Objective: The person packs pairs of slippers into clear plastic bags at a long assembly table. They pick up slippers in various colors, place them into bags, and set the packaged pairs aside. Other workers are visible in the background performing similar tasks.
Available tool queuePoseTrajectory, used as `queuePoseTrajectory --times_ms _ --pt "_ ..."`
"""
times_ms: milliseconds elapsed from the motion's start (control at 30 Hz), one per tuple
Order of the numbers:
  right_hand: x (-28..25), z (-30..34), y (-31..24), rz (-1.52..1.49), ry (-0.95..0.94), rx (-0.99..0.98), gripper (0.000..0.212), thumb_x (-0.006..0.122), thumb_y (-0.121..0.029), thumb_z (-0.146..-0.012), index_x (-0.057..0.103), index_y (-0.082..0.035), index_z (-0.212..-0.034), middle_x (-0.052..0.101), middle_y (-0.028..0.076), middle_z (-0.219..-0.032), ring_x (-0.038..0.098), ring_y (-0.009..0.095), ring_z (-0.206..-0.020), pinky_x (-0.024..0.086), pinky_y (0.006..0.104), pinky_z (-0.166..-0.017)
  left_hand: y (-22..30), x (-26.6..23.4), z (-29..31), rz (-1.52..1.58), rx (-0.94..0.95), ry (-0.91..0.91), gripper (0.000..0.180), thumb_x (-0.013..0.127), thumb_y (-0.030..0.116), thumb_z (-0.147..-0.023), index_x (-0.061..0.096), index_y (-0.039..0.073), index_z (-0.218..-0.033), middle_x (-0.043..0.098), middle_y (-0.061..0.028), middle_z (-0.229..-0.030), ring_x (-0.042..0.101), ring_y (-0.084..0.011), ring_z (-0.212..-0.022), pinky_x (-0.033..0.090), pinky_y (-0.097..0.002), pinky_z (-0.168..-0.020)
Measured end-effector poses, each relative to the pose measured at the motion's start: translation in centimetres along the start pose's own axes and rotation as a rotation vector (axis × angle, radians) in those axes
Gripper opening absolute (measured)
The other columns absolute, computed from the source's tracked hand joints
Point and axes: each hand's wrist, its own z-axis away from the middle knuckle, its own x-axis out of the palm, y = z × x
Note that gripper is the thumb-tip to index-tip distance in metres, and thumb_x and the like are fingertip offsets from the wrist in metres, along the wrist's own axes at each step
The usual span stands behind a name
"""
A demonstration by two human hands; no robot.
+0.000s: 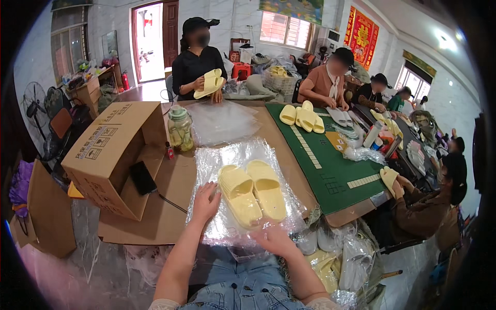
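Observation:
A pair of pale yellow slippers [252,194] lies side by side on a stack of clear plastic bags [209,164] in front of me. My left hand [207,200] rests on the plastic just left of the slippers, its fingers stretched out. At the near ends of the slippers, by the bags' front edge, is my right hand [272,237]. Its fingers are blurred and partly lost behind glare and film, so their grip does not show. Whether the slippers are inside the top bag or on it, I cannot tell.
An open cardboard box [111,155] with a black phone [142,178] stands left, near a jar [180,129]. Across the table a person holds yellow slippers [209,83]. A green mat [315,170] lies right, with co-workers beyond. Bagged slippers [325,268] sit below the table edge.

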Motion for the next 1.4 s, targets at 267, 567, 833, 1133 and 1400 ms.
queuePoseTrajectory --times_ms 267,567,833,1133,1400 --pt "-5.5 -1.6 -5.3 -0.233 0.283 0.161 0.017 0.072 -0.02 -0.088 0.071 -0.004 -0.093 0.069 0.01 -0.081 0.062 0.022 -0.065 0.048 0.0297 -0.06 -0.2 0.3 0.0 0.029 0.027 0.031 0.04 0.066 0.022 -0.089 0.065 0.006 -0.126 0.061 -0.0208 -0.133 0.052 -0.0368 -0.131 0.031 -0.0491 -0.117" --pt "-6.9 -9.0 -4.8 0.159 0.575 0.025 0.02 0.069 -0.025 -0.088 0.069 -0.005 -0.083 0.066 0.009 -0.076 0.065 0.029 -0.071 0.05 0.04 -0.065 -0.6 0.2 0.2 0.031 0.03 0.051 0.037 0.063 0.017 -0.091 0.065 0.004 -0.125 0.061 -0.0206 -0.133 0.052 -0.0367 -0.131 0.03 -0.0483 -0.117" --pt "-2.4 -14.0 4.7 0.495 0.024 0.27 0.043 0.061 -0.042 -0.092 0.071 -0.002 -0.081 0.071 0.019 -0.088 0.069 0.036 -0.084 0.054 0.0445 -0.076 -0.5 0.5 -0.1 0.033 0.009 0.023 0.037 0.06 0.016 -0.092 0.064 0.004 -0.126 0.061 -0.0202 -0.133 0.051 -0.0366 -0.132 0.031 -0.0469 -0.117" --pt "4.5 -12.8 6.2 0.176 0.356 0.515 0.052 0.065 -0.049 -0.09 0.055 0.001 -0.1 0.069 0.025 -0.091 0.067 0.043 -0.086 0.053 0.0516 -0.077 0.3 0.2 0.1 0.03 -0.053 0.004 0.037 0.059 0.014 -0.094 0.063 0.0 -0.128 0.062 -0.0219 -0.13 0.055 -0.0354 -0.127 0.04 -0.0408 -0.11" --pt "6.2 -13.8 7.3 0.27 0.389 0.518 0.036 0.058 -0.038 -0.096 0.054 -0.003 -0.1 0.069 0.021 -0.089 0.07 0.039 -0.082 0.055 0.0503 -0.072 -1.3 0.5 -0.3 -0.018 0.072 -0.043 0.037 0.056 0.009 -0.096 0.06 -0.001 -0.132 0.06 -0.0214 -0.135 0.054 -0.0337 -0.128 0.04 -0.0397 -0.11"
